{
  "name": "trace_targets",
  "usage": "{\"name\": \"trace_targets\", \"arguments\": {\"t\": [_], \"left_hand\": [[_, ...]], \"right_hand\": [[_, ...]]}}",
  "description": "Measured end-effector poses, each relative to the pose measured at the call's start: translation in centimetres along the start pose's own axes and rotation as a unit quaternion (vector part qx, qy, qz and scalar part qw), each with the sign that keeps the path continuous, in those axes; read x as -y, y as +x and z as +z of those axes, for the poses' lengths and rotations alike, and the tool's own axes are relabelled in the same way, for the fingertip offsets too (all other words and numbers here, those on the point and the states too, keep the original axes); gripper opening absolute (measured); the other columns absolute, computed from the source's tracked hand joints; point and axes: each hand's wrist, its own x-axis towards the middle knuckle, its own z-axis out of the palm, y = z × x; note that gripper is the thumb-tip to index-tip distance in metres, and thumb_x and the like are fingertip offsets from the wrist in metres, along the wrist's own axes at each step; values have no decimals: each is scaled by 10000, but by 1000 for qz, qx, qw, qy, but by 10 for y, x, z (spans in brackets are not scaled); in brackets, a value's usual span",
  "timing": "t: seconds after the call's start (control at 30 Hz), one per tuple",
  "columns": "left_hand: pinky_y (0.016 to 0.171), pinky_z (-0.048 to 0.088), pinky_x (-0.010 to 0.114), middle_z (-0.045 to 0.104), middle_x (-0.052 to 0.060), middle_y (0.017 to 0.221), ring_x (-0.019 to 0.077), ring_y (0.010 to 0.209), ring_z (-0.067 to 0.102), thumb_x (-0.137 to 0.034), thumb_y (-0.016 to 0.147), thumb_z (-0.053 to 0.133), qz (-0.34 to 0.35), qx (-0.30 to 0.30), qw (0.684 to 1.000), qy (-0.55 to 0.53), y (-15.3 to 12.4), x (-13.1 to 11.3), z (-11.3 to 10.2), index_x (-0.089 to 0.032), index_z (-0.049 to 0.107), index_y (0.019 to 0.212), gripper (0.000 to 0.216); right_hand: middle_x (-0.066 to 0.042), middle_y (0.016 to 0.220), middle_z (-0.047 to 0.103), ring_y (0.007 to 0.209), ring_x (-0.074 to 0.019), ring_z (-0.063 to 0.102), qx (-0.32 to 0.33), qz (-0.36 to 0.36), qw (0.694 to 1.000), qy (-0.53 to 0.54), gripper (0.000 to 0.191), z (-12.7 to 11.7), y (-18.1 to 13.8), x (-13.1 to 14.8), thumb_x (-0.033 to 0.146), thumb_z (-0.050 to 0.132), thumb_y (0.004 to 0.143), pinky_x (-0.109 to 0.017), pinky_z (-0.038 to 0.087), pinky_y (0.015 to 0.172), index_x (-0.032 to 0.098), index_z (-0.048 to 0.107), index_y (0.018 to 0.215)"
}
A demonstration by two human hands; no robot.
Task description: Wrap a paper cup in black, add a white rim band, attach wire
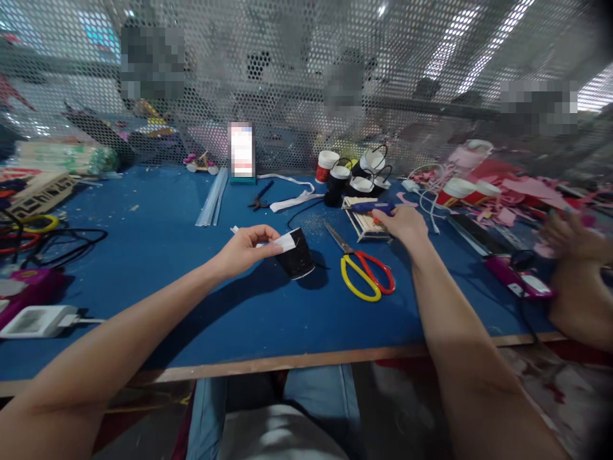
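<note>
My left hand (246, 248) pinches a white strip (282, 241) against a black paper cup (297, 254), which it holds tilted just above the blue table (158, 255). My right hand (402, 222) reaches further back and closes on a blue glue gun (371, 207) that lies on a small wooden rack (366, 222). Red and yellow scissors (364, 268) lie on the table between my two hands, to the right of the cup.
Several black and red cups (357, 172) stand at the back. Clear glue sticks (213, 198), pliers (259, 198) and white ribbon (292, 199) lie behind. Cables and a white charger (38, 319) are at the left. Another person's hand (572, 236) works among pink scraps at the right.
</note>
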Motion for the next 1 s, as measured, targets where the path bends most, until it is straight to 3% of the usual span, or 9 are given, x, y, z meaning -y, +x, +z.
{"name": "trace_targets", "arguments": {"t": [0.1, 0.2, 0.27, 0.33, 0.43, 0.5, 0.63, 1.0], "left_hand": [[654, 404, 223, 611, 10, 768, 91, 678, 530, -323, 700, 670, 9, 2, 1000, 28, -1, -2, 1, -131, 585, 792, 229], [673, 410, 233, 624, 18, 787, 103, 696, 538, -343, 713, 658, 27, 2, 998, 63, -2, -3, 2, -135, 596, 803, 235], [677, 408, 236, 631, 22, 805, 110, 712, 543, -353, 726, 646, 40, 0, 995, 88, -4, -3, 4, -140, 604, 811, 233], [682, 407, 241, 634, 26, 821, 119, 730, 551, -363, 740, 631, 47, -1, 993, 108, -6, -3, 7, -142, 603, 815, 234], [727, 414, 261, 636, 35, 842, 139, 782, 564, -362, 760, 611, 57, 1, 990, 126, -9, -3, 11, -142, 591, 823, 231], [755, 418, 274, 637, 41, 848, 149, 809, 568, -345, 771, 600, 68, 3, 989, 133, -11, -5, 14, -140, 586, 826, 213], [770, 427, 286, 637, 58, 859, 157, 822, 569, -318, 783, 586, 80, 10, 989, 126, -14, -9, 18, -133, 589, 827, 191], [695, 431, 247, 624, 50, 834, 126, 744, 549, -356, 796, 575, 73, 6, 988, 135, -15, -14, 25, -132, 593, 839, 229]], "right_hand": [[-210, 1014, 599, 976, -342, 552, -46, 0, 999, -3, 441, 2, -5, 4, 519, 522, 738, -417, 423, 726, 121, 639, 889], [-215, 1070, 564, 1051, -335, 501, -158, -102, 981, 49, 412, -7, -32, 18, 450, 569, 737, -454, 400, 822, 106, 615, 959], [-156, 1000, 600, 1009, -282, 531, -137, -238, 948, 158, 372, -16, -62, 34, 447, 551, 765, -435, 406, 861, 133, 606, 957], [-127, 1074, 582, 1009, -244, 545, -71, -365, 889, 269, 410, -20, -95, 52, 480, 536, 780, -404, 439, 854, 165, 562, 1042], [-130, 1185, 525, 1126, -264, 476, -27, -483, 823, 299, 589, -14, -136, 74, 524, 632, 695, -446, 389, 947, 184, 484, 1152], [-138, 1224, 494, 1165, -281, 439, -31, -499, 812, 300, 640, -5, -149, 82, 528, 649, 677, -475, 366, 969, 193, 452, 1185], [-128, 1205, 500, 1165, -268, 444, -47, -472, 812, 340, 548, 9, -152, 85, 475, 627, 726, -475, 374, 969, 212, 445, 1171], [-117, 1146, 532, 1124, -259, 478, -33, -444, 805, 392, 419, 16, -154, 86, 442, 592, 767, -463, 386, 957, 232, 483, 1112]]}}
